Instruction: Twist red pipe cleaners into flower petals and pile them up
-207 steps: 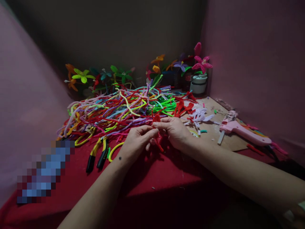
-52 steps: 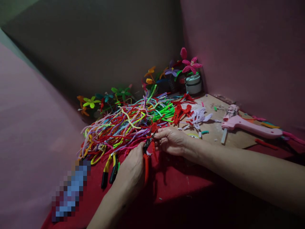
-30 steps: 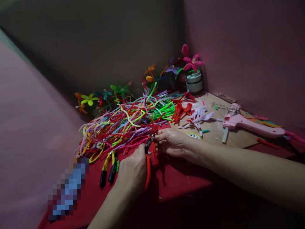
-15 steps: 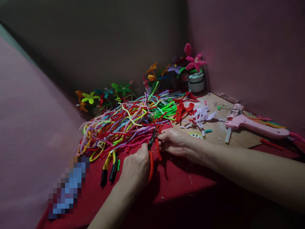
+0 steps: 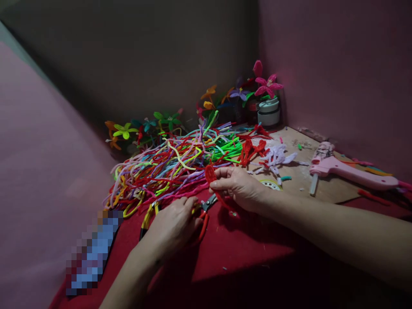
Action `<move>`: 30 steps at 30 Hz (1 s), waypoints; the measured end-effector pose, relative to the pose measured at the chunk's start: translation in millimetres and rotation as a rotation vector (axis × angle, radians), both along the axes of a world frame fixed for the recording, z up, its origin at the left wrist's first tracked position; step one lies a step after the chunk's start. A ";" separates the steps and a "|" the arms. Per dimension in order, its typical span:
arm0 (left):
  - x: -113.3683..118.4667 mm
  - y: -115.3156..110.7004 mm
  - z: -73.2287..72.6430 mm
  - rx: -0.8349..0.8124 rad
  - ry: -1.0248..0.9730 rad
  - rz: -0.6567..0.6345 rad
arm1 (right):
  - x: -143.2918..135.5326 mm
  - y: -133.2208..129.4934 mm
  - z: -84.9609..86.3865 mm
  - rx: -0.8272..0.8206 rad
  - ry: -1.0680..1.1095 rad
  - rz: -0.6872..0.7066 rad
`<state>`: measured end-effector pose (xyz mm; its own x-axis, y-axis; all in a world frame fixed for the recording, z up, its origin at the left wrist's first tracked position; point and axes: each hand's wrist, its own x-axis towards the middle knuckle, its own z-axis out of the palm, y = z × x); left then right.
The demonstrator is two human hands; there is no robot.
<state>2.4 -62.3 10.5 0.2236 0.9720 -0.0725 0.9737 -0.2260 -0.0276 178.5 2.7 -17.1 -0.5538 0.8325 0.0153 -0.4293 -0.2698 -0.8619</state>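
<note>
My right hand (image 5: 243,189) is closed in a pinch on a red pipe cleaner petal (image 5: 210,173), its loop standing above the fingertips. A red tail hangs from it below the hand. My left hand (image 5: 175,223) is closed around the handles of a pair of scissors (image 5: 210,202) with red grips. The blades point up and right, beneath the petal and apart from it. Just behind my left hand lie yellow-and-black pliers (image 5: 146,221), partly covered by it.
A heap of colourful pipe cleaners (image 5: 174,159) lies ahead. To its right, red petals (image 5: 252,150) and white petals (image 5: 278,156) rest on a brown board (image 5: 331,189), with a pink glue gun (image 5: 350,171). Finished flowers (image 5: 268,86) stand along the wall.
The scissors have come away from the red pipe cleaner and dropped lower, with my left hand moving down and left. My right hand has raised and turned the petal so its loop shows.
</note>
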 end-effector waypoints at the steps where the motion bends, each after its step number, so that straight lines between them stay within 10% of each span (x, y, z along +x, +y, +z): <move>1: -1.2 3.2 2.7 0.032 -0.078 -0.010 | -0.2 -1.2 1.3 0.013 -0.016 -0.017; 9: 30.2 28.7 13.3 -0.084 -1.198 0.209 | -0.8 -7.9 6.1 0.148 -0.156 -0.038; 16: 35.2 34.9 -3.0 0.059 -1.401 0.203 | 2.4 -6.0 6.2 0.201 -0.302 0.045; 24: 27.8 36.3 -4.8 -0.196 -1.686 0.327 | 2.9 -6.7 4.6 0.141 -0.366 0.099; 30: 34.2 31.1 -7.6 0.030 -1.594 0.275 | 0.8 -7.1 4.8 0.124 -0.376 0.122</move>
